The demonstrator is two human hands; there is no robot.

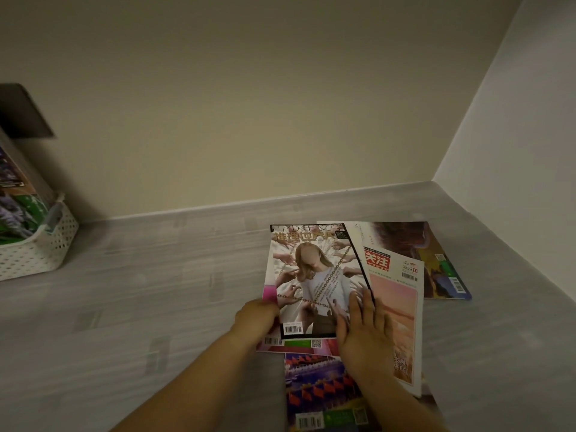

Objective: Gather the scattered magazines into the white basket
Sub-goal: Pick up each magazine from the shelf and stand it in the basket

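Pressing the right hand (361, 325), fingers straight, flat on the chain-cover magazine (311, 275) atop other magazines (402, 307) on the floor (156, 291); left hand (255, 316) at its left edge, grip not possible to tell. Better to square edges first, then carry to the white basket (37, 254), well apart leftward.

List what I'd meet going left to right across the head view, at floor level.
white basket → left hand → chain-cover magazine → right hand → red-title magazine → dark-cover magazine. The flag-cover magazine overlaps several, so it is left out.
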